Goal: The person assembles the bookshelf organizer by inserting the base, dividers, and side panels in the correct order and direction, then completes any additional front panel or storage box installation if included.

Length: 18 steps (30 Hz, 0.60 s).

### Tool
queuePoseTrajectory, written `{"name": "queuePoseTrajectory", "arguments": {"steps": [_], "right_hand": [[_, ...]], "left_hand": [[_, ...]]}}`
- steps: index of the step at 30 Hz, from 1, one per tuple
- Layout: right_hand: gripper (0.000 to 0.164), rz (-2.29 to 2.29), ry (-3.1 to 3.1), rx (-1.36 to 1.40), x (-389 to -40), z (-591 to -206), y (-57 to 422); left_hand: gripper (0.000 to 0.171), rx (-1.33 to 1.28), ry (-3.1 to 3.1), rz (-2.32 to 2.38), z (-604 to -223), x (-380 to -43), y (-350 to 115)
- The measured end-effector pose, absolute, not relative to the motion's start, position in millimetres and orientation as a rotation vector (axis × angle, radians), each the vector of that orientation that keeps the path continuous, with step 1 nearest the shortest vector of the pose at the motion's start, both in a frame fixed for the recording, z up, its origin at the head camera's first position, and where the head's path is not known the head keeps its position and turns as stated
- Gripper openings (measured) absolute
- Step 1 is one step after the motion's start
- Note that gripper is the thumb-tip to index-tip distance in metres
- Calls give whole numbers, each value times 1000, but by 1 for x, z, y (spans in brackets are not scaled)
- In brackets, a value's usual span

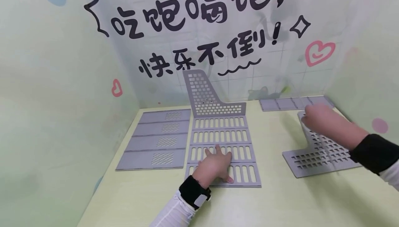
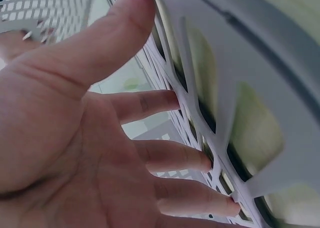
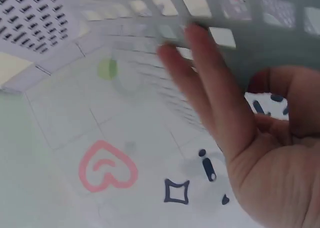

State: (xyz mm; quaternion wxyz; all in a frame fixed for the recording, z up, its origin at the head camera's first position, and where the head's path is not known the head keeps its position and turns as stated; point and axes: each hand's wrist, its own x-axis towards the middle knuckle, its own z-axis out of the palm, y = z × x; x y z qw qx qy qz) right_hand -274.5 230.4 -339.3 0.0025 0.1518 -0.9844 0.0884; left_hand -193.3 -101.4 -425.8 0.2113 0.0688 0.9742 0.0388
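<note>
The person's left hand (image 1: pixel 216 164) spreads its fingers loose, tips touching the flat grey slotted rectangular panel (image 1: pixel 237 143), seemingly to steady it while a grey perforated L-shaped panel (image 1: pixel 209 98) stands upright at its far edge. The right hand (image 1: pixel 322 119) hangs by a second grey perforated L-shaped panel (image 1: pixel 321 150) farther right; blur hides whether its fingers grasp anything.

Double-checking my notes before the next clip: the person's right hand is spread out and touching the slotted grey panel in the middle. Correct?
Wrong hand: the head view shows the left hand spread out and touching the slotted grey panel in the middle.
</note>
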Motion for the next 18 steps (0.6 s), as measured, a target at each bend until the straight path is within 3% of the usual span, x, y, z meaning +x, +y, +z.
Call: {"name": "queuePoseTrajectory", "arguments": {"steps": [7,18], "right_hand": [[24,584,-2902,477,-272,-316,218],[32,976,-2863,408,-307,-353,216]], "left_hand": [[103,197,2708,116,-427,-194,-102],[104,189,2698,138,-428,-194,-103]]}}
